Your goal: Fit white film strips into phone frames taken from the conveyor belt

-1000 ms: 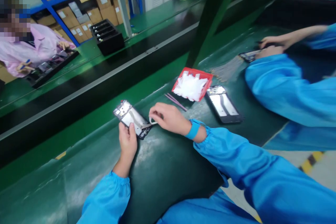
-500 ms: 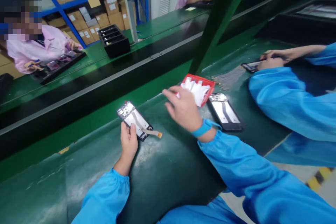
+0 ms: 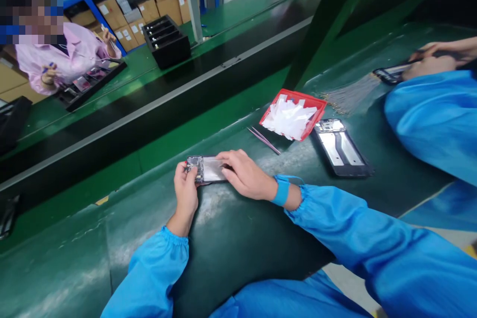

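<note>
The left hand (image 3: 186, 188) is pinching the phone (image 3: 211, 171); the right hand (image 3: 248, 176) is covering its right end (grip unclear).

Opened phone (image 3: 212, 171), dark-framed and silver-panelled, lying sideways: circuitry end in the left hand (image 3: 186, 193), other end under the right hand (image 3: 249, 177).

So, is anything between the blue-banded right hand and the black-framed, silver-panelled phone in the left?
Nothing visible is: the right hand lies over one end of the phone. The thin pink tweezers lie farther off.
</note>
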Tool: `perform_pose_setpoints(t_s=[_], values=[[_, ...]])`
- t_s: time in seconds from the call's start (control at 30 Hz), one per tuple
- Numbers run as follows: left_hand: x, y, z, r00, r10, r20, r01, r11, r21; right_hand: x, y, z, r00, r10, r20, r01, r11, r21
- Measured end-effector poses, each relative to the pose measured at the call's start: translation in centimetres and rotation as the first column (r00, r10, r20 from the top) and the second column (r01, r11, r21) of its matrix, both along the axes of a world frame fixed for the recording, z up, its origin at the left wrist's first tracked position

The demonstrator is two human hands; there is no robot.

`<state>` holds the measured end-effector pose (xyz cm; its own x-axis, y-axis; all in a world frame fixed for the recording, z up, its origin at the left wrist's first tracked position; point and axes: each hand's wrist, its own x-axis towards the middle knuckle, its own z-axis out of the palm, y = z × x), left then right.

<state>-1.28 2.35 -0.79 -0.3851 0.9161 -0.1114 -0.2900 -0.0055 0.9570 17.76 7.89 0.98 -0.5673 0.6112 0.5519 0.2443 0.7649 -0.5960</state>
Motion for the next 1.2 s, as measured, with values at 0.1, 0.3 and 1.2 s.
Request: perform_pose_setpoints(t_s=[0.1, 0.3, 1.2], values=[[0.3, -0.2, 0.1, 0.988, -0.135, -0.08, 0.132, 0.99, -0.041, 0.3, 0.1, 0.1, 0.991, -0.136, 0.005, 0.136, 0.99, 0.021], [0.3, -0.6, 0.7, 0.959, -0.272, -0.086, 0.268, 0.962, -0.049, -0.2, -0.6, -0.4, 0.979, -0.182, 0.095, 0.171, 0.979, 0.106], [0.8, -0.7, 1.0, 0.948, -0.259, -0.188, 0.249, 0.966, -0.075, 0.5, -0.9, 0.0, 0.972, -0.149, 0.184, 0.09, 0.951, 0.297]])
